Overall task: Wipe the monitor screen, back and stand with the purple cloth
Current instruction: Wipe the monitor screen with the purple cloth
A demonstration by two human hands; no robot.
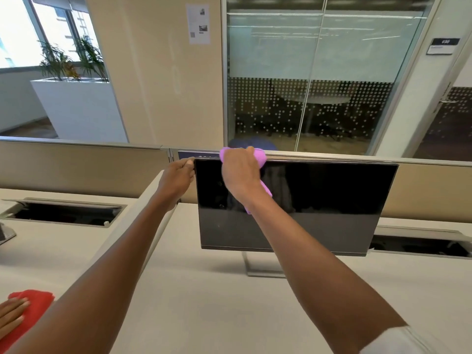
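The monitor (296, 205) stands on the desk (204, 302), its long axis running left to right. The purple cloth (258, 159) is gripped in the curled right hand (238, 172) at the screen's upper left, so most unwiped screen lies rightward and below. The left edge is pinched by the left hand (178, 177). The partition (76, 164) close behind would likely hinder reaching the back. Another person's hand (11, 318) rests on a red cloth (35, 300), well apart.

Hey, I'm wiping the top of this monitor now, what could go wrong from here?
The right hand presses the purple cloth at the monitor top edge; pushing hard could tip it on its thin stand, though the left hand steadies its corner. The cloth's hanging tail may drag across the screen.
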